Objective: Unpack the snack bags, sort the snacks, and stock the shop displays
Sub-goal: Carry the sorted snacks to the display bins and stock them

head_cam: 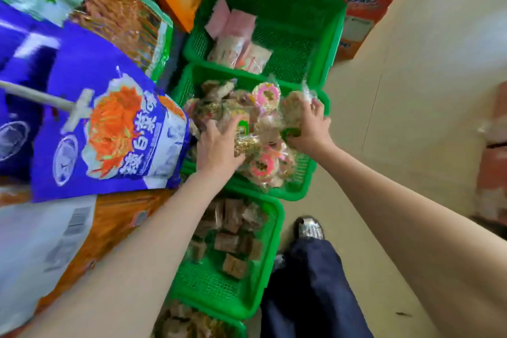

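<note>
Both in the mid-frame basket: right hand gripping a round snack, left hand spread flat on the pile.

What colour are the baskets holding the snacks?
Bright green, all of them; the far basket shows it best in the head view.

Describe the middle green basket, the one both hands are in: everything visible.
The middle green basket is a rectangular plastic crate with perforated mesh walls and a solid rim. It sits on the floor between two like baskets, heaped above its rim with clear-wrapped snacks, some pink-ringed rounds, some brown blocks. The left hand rests on the pile; the right hand grips a wrapped pack at its right edge.
</note>
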